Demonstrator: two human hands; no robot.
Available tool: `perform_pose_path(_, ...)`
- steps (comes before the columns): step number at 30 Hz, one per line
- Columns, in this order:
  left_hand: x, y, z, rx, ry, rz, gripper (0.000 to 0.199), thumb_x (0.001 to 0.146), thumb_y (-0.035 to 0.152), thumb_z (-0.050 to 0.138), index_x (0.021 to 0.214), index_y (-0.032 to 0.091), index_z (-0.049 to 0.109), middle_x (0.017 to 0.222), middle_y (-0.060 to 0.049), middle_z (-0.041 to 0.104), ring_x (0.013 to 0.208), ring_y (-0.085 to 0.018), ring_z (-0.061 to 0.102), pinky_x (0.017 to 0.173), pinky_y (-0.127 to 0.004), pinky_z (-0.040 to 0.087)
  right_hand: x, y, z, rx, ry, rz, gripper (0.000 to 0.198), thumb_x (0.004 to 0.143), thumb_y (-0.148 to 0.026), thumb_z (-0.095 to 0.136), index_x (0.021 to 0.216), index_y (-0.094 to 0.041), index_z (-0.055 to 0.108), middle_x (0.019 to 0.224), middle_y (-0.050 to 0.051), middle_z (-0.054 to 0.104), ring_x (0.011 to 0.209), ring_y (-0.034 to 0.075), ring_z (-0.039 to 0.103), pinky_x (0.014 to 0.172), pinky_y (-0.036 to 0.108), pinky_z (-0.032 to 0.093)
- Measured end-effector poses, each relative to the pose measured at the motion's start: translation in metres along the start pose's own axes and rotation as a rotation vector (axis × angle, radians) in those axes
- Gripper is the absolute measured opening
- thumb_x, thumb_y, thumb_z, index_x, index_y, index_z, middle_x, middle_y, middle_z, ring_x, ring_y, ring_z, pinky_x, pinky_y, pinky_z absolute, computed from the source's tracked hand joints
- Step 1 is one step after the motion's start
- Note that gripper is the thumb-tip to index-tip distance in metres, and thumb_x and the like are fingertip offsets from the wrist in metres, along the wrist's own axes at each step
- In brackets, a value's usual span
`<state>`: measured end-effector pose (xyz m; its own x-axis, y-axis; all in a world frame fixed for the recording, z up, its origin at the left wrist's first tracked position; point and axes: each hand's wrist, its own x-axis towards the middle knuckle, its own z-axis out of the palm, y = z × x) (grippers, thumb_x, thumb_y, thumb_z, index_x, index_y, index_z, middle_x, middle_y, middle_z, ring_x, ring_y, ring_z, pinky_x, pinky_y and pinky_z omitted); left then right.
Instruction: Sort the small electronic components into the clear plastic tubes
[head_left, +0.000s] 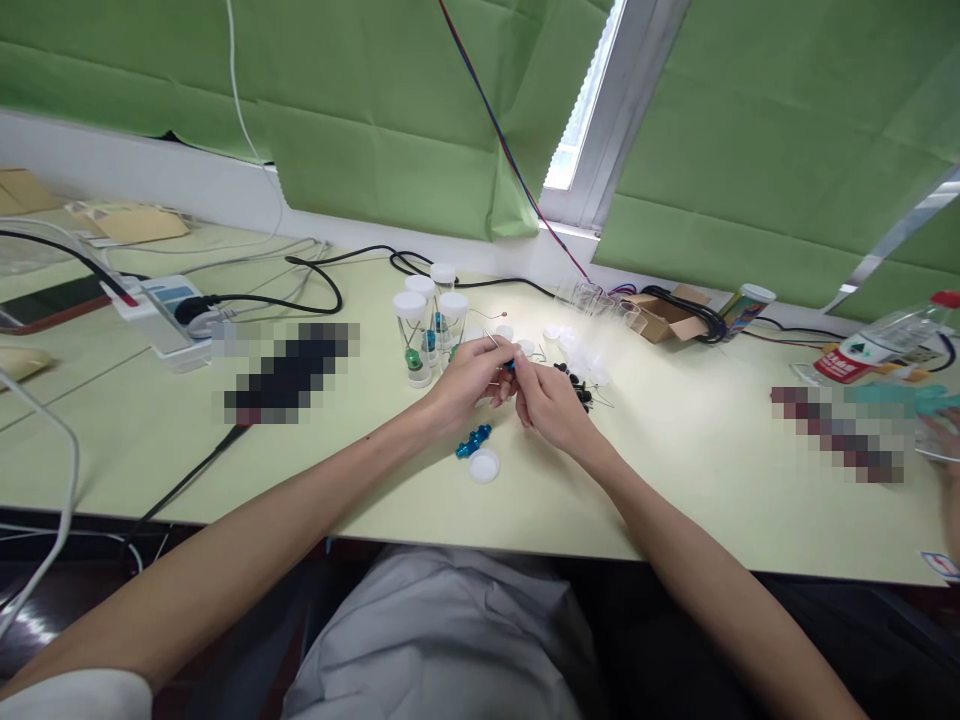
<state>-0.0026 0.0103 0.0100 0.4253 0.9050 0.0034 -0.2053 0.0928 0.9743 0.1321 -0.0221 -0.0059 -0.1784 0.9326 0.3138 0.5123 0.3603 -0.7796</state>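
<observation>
My left hand and my right hand meet above the table, fingers closed around a small blue metal part, mostly hidden by the fingertips. A thin wire sticks up by my left fingers. Just below my hands lie loose blue metal parts beside a round white cap. Left of my left hand stand several clear tubes with white lids, holding green and blue parts on wires. Small black pieces with thin wires lie behind my right hand, near a heap of white caps.
A power strip and cables occupy the left; clear empty tubes and an open cardboard box stand at the back. A plastic bottle lies at right, near another person's hand. Two dark objects are pixelated.
</observation>
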Motion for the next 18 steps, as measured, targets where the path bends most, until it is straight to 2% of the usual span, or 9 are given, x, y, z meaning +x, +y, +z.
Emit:
perform_pose_path(10,0.0014,-0.0018,-0.0005,-0.013,-0.010,-0.001,0.020,0.082,0.028,0.065,0.068,0.017,0.053,0.050,0.002,0.049,0.042,-0.008,0.047,0.041,-0.020,0.031,-0.0003,-0.0006,0.0004,-0.014,-0.001,0.010,0.068,0.103,-0.057,0.020,0.074,-0.021,0.070,0.043,-0.001,0.054,0.051,0.016,0.057,0.074,0.030,0.045)
perform_pose_path(18,0.0014,-0.0031,-0.0020,-0.015,-0.020,0.022,0.022,0.081,0.030,0.068,0.069,0.017,0.054,0.054,0.002,0.050,0.043,-0.007,0.047,0.043,-0.021,0.034,-0.0001,-0.0002,0.0002,0.005,0.005,0.017,0.069,0.101,-0.061,0.020,0.064,-0.022,0.064,0.043,-0.001,0.053,0.052,0.016,0.057,0.073,0.029,0.045)
